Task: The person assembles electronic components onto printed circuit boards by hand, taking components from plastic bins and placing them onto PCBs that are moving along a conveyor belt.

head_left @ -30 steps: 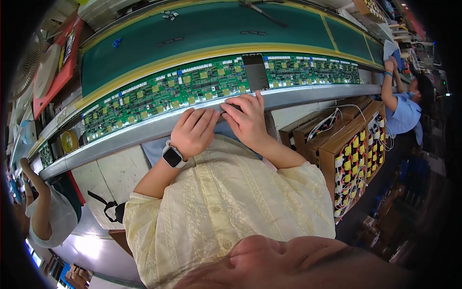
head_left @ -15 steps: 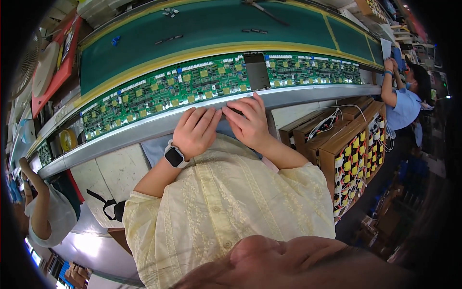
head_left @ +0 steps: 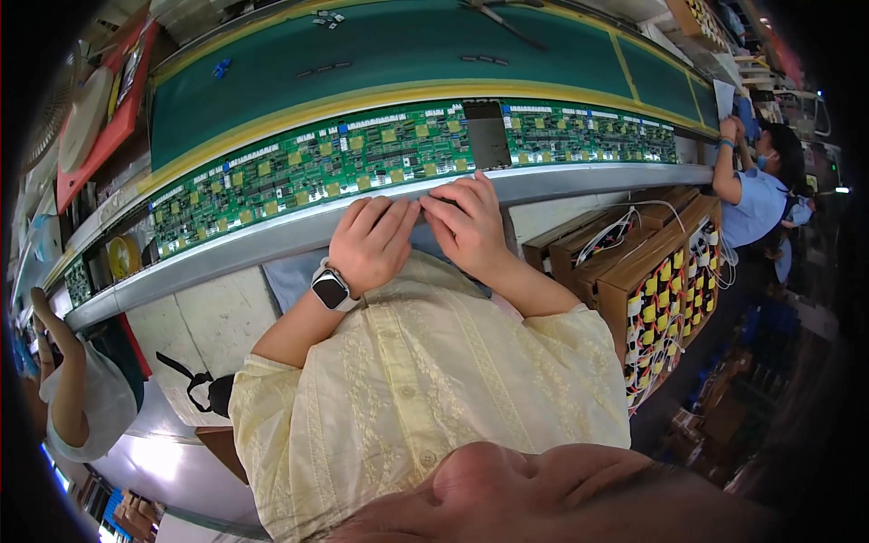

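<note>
My left hand (head_left: pixel 373 242), with a white-cased watch (head_left: pixel 331 289) on its wrist, is bent over the near edge of the metal rail (head_left: pixel 579 184). Beside it my right hand (head_left: pixel 469 228) has its fingers curled, and the fingertips of both hands come together. Both are closed in a pinch; whatever lies between the fingers is too small or hidden to make out. Just beyond the rail runs a row of green circuit boards (head_left: pixel 299 169) crowded with parts. A dark rectangular gap (head_left: pixel 489 140) divides it from more green boards (head_left: pixel 588 134) on the right.
Black component strips (head_left: pixel 324 69), small blue parts (head_left: pixel 222 68) and a hand tool (head_left: pixel 498 16) lie on the green belt (head_left: pixel 398 54). A cardboard box (head_left: pixel 625 262) with yellow-capped wired parts stands right. Co-workers sit at right (head_left: pixel 756 204) and left (head_left: pixel 95 398).
My fingertips have shifted slightly and drawn closer together above the rail. The boards keep their places apart from a slight shift of the whole view.
</note>
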Available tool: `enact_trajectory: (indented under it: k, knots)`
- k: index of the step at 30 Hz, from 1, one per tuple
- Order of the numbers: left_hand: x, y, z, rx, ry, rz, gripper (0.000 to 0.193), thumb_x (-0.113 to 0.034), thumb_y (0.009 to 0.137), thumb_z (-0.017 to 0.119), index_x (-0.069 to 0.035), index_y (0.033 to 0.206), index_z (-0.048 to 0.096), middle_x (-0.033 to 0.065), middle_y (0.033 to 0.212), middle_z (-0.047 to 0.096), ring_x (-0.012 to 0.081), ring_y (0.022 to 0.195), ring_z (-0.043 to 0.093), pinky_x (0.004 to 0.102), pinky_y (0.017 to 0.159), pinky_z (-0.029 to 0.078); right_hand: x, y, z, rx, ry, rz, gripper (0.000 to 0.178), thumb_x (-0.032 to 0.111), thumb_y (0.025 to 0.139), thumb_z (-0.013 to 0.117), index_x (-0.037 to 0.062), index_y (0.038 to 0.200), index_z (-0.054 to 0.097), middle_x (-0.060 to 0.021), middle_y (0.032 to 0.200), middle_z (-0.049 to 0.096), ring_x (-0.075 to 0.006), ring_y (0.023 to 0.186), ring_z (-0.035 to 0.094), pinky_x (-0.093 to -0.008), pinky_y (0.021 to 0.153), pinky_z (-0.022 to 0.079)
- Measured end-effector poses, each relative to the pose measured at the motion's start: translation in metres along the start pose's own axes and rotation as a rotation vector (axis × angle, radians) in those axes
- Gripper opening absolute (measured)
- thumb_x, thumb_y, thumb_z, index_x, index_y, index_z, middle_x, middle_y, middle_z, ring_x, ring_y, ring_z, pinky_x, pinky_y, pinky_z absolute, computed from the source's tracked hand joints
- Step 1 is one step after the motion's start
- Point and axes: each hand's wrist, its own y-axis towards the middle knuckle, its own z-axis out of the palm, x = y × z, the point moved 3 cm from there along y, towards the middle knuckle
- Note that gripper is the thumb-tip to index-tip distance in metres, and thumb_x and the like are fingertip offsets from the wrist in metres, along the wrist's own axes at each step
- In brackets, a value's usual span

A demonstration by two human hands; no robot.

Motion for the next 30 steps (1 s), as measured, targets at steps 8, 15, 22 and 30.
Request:
enact_trajectory:
  k: [8,15,22,30]
  knots:
    - [0.004,0.004,-0.01,-0.045,-0.133,-0.062,0.047,-0.006,0.067,0.064,0.0,0.113,0.065,0.0102,0.108,0.065,0.025,0.095,0.062,0.0386,0.083,0.052,-0.008,0.025,0.0,0.09,0.08,-0.067,0.022,0.014,0.074,0.078,0.0107,0.09,0.063,-0.0034,0.093,0.058,-0.026,0.091,0.056,-0.0498,0.094,0.041]
    - [0.014,0.003,-0.023,-0.067,-0.123,-0.159,0.048,-0.005,0.068,0.065,-0.001,0.116,0.064,0.0112,0.105,0.066,0.0264,0.09,0.063,0.0389,0.08,0.052,-0.017,0.062,-0.02,0.265,0.308,0.115,0.017,0.005,0.078,0.076,0.0041,0.09,0.063,-0.0091,0.088,0.067,-0.0252,0.079,0.064,-0.0355,0.079,0.052]
    - [0.014,0.005,-0.017,-0.006,-0.135,-0.164,0.049,-0.007,0.069,0.067,-0.001,0.118,0.062,0.012,0.109,0.064,0.0273,0.096,0.061,0.0412,0.084,0.05,-0.027,0.138,-0.036,0.294,0.567,0.253,0.012,0.001,0.082,0.073,0.0016,0.092,0.067,-0.0025,0.087,0.064,-0.0133,0.083,0.061,-0.0285,0.075,0.05]
    - [0.018,0.0,-0.015,-0.001,-0.094,-0.145,0.046,-0.011,0.07,0.068,0.001,0.114,0.063,0.0116,0.108,0.064,0.0267,0.1,0.06,0.0408,0.088,0.05,-0.045,0.131,-0.029,0.49,0.205,-0.062,0.015,0.005,0.083,0.07,0.0056,0.097,0.072,-0.008,0.085,0.066,-0.0226,0.082,0.063,-0.032,0.072,0.05]
